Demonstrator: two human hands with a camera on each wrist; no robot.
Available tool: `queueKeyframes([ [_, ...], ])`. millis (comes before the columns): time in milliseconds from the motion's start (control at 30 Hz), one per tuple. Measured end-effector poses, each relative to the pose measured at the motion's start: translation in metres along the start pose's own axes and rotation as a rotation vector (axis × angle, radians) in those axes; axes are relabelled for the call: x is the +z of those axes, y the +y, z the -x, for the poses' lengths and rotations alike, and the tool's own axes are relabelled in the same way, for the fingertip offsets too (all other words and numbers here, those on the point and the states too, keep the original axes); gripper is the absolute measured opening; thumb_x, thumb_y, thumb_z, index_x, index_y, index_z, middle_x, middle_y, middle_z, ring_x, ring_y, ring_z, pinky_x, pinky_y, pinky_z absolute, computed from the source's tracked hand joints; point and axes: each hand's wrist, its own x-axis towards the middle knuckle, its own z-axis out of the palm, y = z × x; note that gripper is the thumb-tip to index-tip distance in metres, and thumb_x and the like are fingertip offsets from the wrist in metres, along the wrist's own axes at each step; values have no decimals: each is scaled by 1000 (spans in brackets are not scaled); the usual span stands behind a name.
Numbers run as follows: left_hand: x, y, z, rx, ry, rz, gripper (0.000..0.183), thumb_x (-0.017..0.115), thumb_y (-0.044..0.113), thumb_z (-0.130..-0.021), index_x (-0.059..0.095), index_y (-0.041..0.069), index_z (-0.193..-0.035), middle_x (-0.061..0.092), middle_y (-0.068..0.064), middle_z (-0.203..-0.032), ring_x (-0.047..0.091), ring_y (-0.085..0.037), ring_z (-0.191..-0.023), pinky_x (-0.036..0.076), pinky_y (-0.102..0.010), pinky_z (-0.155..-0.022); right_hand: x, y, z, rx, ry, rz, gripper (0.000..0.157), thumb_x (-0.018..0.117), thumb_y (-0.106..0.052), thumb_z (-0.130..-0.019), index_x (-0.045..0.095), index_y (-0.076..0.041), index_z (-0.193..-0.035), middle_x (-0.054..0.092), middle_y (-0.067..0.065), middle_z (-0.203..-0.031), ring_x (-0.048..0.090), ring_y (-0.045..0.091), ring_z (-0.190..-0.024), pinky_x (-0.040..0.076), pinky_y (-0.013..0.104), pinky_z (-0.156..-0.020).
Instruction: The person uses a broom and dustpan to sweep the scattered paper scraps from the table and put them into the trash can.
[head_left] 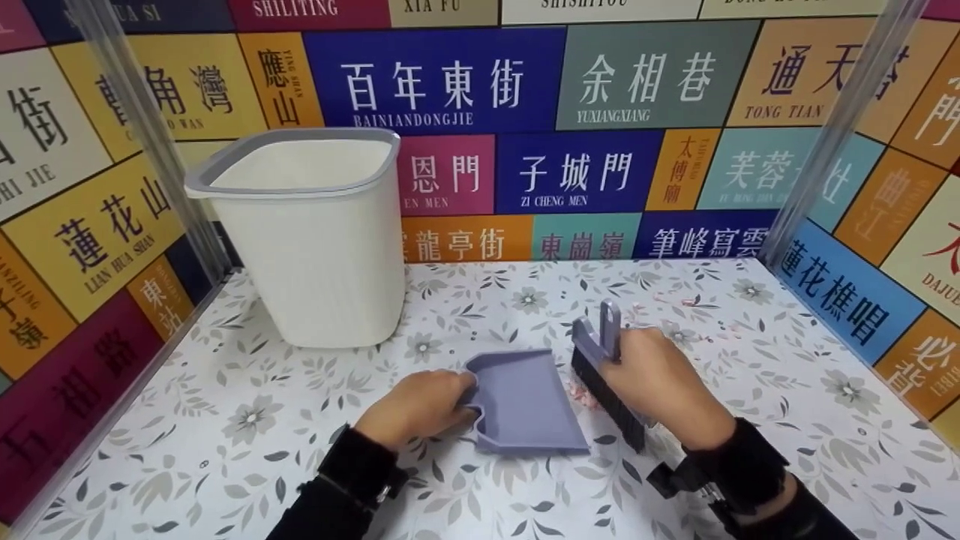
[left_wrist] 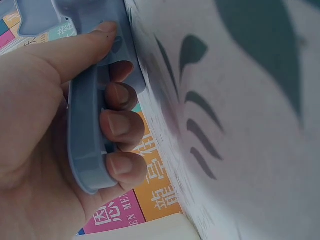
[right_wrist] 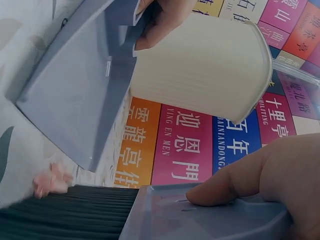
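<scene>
My left hand point(head_left: 421, 406) grips the handle of a grey-purple dustpan point(head_left: 529, 401), which lies on the table with its wide edge facing right. In the left wrist view the fingers point(left_wrist: 120, 124) curl round the looped handle point(left_wrist: 84, 130), thumb on top. With my right hand point(head_left: 664, 382) I hold a small hand brush point(head_left: 600, 341) of the same colour, its dark bristles point(head_left: 611, 397) down on the table. Between the bristles and the dustpan's edge lie small pink scraps point(head_left: 583, 394), also visible in the right wrist view as a pink clump point(right_wrist: 52, 179).
A white waste bin point(head_left: 330, 262) with a grey rim stands at the back left. More faint pink bits point(head_left: 694, 300) lie farther back on the right of the floral-patterned tabletop point(head_left: 315, 480). Walls point(head_left: 450, 82) covered with coloured signs enclose the back and sides.
</scene>
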Motion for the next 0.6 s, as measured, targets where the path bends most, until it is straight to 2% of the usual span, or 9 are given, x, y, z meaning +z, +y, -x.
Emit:
queueKeyframes([
  [100,-1,-1,0,21,-13,31,20,79,28,-98,65,14,-99,60,3,-83,61,-18,-79,56,-40,-77,-10,2,3,-15,11,8,28,68,-20,-97,58,-11,-73,52,3,-62,53,18,-50,45,34,-46],
  [200,-3,-2,1,35,-31,66,18,80,28,-97,67,15,-100,62,5,-83,62,-16,-79,56,-39,-78,-20,4,5,-18,20,23,43,65,-46,-104,62,-12,-79,46,1,-61,50,18,-50,45,36,-48],
  [300,-3,-3,1,39,-41,84,16,80,27,-97,68,16,-101,63,6,-84,62,-15,-80,57,-38,-80,-26,8,5,-20,29,40,53,62,-60,-103,62,-13,-79,41,-1,-60,46,17,-50,41,36,-48],
  [367,-4,-3,1,39,-43,87,16,80,26,-97,68,16,-100,63,6,-84,62,-15,-80,57,-38,-80,-26,10,5,-24,31,46,51,64,-56,-103,59,-13,-76,39,-1,-60,44,17,-50,40,35,-48],
  [433,-4,-3,1,39,-42,84,16,79,27,-97,68,16,-100,62,6,-84,62,-15,-80,57,-38,-80,-24,13,3,-39,32,50,41,68,-40,-103,58,-13,-74,41,0,-60,45,18,-51,40,36,-47],
  [600,-4,-2,2,49,-34,74,16,78,27,-98,68,15,-101,60,6,-83,61,-16,-81,56,-39,-81,-10,17,0,-121,84,114,29,71,-18,-96,57,-13,-71,60,5,-68,55,21,-57,46,41,-51],
])
